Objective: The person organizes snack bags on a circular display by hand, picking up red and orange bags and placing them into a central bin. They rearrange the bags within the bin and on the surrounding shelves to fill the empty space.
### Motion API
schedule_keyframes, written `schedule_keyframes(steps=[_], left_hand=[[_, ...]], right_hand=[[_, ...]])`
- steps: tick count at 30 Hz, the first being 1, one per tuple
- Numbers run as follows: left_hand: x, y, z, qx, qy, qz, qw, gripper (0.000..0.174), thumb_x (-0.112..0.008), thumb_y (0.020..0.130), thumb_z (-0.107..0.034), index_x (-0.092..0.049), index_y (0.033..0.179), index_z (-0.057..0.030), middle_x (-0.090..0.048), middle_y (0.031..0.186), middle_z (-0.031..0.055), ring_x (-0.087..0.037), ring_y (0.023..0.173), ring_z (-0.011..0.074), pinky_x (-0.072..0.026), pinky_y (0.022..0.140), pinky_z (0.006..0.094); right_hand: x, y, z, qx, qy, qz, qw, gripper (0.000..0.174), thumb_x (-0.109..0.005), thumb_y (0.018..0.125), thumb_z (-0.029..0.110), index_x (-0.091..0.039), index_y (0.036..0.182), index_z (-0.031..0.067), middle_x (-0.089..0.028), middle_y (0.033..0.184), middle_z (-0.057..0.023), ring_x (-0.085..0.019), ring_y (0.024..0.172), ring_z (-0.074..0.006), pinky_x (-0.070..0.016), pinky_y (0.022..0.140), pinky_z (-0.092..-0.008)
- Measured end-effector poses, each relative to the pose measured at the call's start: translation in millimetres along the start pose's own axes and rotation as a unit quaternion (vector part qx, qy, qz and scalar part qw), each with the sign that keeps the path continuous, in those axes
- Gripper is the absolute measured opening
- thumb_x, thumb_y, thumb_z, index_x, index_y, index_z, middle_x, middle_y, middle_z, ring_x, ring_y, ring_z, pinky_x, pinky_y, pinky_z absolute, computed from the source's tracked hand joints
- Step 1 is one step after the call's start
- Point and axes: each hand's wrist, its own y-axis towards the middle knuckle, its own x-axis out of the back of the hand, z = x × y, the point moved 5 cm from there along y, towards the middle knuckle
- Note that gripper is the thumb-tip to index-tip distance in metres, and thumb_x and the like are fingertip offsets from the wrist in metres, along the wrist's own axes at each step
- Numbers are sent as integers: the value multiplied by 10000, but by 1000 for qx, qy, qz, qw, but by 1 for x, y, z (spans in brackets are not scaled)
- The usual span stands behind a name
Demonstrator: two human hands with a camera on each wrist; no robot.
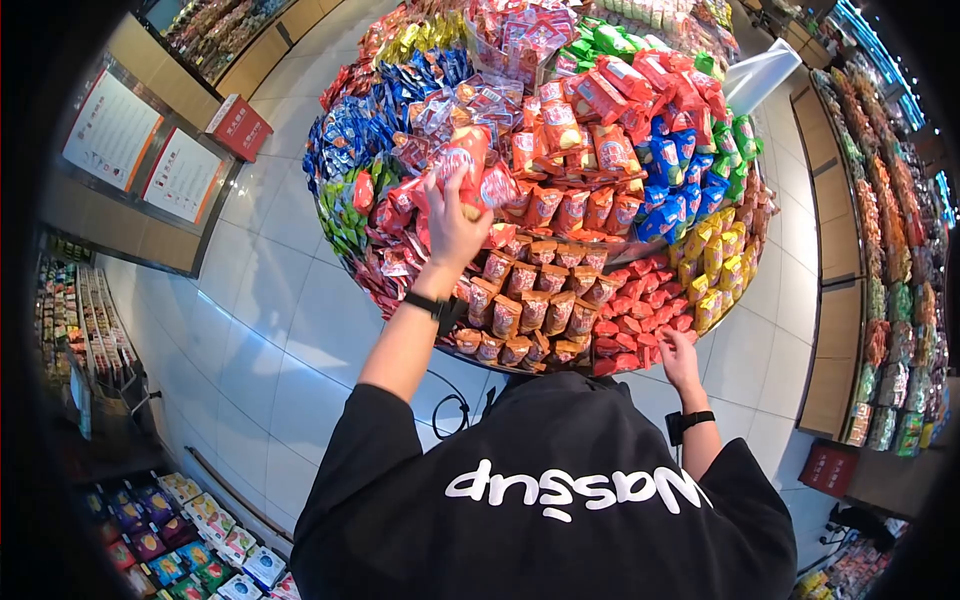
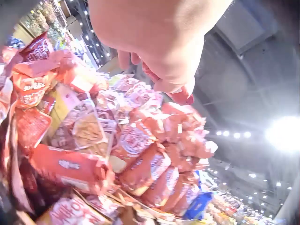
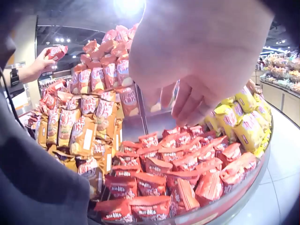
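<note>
My left hand point(image 1: 456, 228) is raised over the left side of a round snack display, gripping a red snack packet point(image 3: 57, 52) between thumb and fingers. Its palm hides most of that packet in the left wrist view, where just a red edge point(image 2: 182, 98) shows. Below it lie more red and orange snack packets point(image 2: 140, 166). At the display's front right, my right hand point(image 1: 681, 360) hangs with loosely bent fingers just over small red packets point(image 3: 176, 168). Nothing shows between those fingers. Brown-orange packets point(image 1: 535, 305) stand upright in rows between the two hands.
Yellow packets point(image 1: 715, 255) fill the display's right side, blue packets point(image 1: 680, 175) behind them. A clear divider point(image 3: 139, 110) rises behind the small red packets. Stocked shelves point(image 1: 885, 270) line the right wall. Red box signs point(image 1: 238, 127) stand on the left. Pale tiled floor point(image 1: 290, 300) surrounds the display.
</note>
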Motion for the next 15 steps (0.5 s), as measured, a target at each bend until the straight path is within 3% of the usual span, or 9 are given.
schedule_keyframes(steps=[3, 6, 7, 8, 10, 12, 13, 14, 15], left_hand=[[18, -31, -51, -72, -33, 79, 994, 896, -850, 629, -35, -439, 1421, -118, -390, 1399, 268, -553, 1196, 425, -532, 945, 451], [15, -72, -95, -35, -187, 305, 933, 855, -800, 615, -9, -477, 1397, -132, -396, 1399, 262, -537, 1207, 475, -485, 1018, 481], [11, -88, -110, -37, -208, 366, 906, 846, -789, 618, -3, -484, 1395, -138, -396, 1400, 260, -531, 1218, 486, -481, 1024, 481], [8, -100, -127, -96, -182, 392, 897, 836, -778, 624, 2, -488, 1394, -145, -393, 1402, 258, -536, 1219, 484, -502, 997, 471], [-2, -122, -154, -71, -263, 472, 838, 798, -740, 675, 37, -486, 1406, -158, -387, 1413, 241, -534, 1245, 460, -523, 966, 447], [-11, -137, -173, -45, -289, 531, 796, 801, -724, 695, 53, -475, 1422, -172, -374, 1430, 227, -597, 1149, 431, -533, 937, 443], [-18, -146, -177, -4, -299, 587, 753, 812, -717, 714, 58, -457, 1442, -189, -338, 1463, 210, -653, 1024, 375, -541, 896, 429], [-22, -149, -180, -5, -303, 583, 754, 820, -717, 717, 58, -451, 1450, -196, -327, 1470, 203, -661, 983, 352, -543, 879, 424], [-25, -154, -184, -6, -308, 578, 756, 828, -716, 720, 58, -445, 1457, -204, -317, 1477, 197, -669, 943, 330, -545, 861, 420]], right_hand=[[30, 12, 34, 80, 28, -47, 995, 262, -680, 906, 75, -647, 1158, 16, -682, 1089, -157, -672, 1027, -294, -538, 875, -358], [61, 27, 107, 164, 101, -74, 978, 246, -678, 914, 75, -646, 1152, 21, -674, 1130, -133, -656, 1083, -272, -522, 912, -354], [67, 30, 127, 153, 133, -34, 979, 282, -681, 917, 88, -642, 1188, 21, -669, 1166, -135, -649, 1112, -263, -514, 937, -353], [72, 33, 146, 144, 167, 7, 975, 319, -685, 920, 101, -637, 1224, 21, -664, 1202, -137, -642, 1140, -254, -506, 963, -353], [71, 36, 194, 246, 212, 115, 939, 412, -688, 932, 142, -608, 1317, 19, -650, 1270, -150, -621, 1197, -249, -479, 1017, -361], [55, 28, 217, 247, 227, 301, 893, 481, -686, 945, 182, -571, 1381, 14, -633, 1329, -154, -602, 1236, -255, -461, 1047, -377], [45, 24, 221, 242, 204, 401, 860, 497, -666, 968, 219, -548, 1404, 12, -624, 1349, -161, -594, 1251, -251, -463, 1046, -375], [37, 23, 220, 189, 188, 498, 825, 527, -651, 987, 267, -520, 1424, 3, -621, 1353, -165, -589, 1253, -233, -466, 1043, -369], [33, 23, 212, 187, 206, 510, 814, 526, -626, 1003, 248, -494, 1446, -3, -611, 1362, -153, -585, 1243, -219, -463, 1041, -359]])
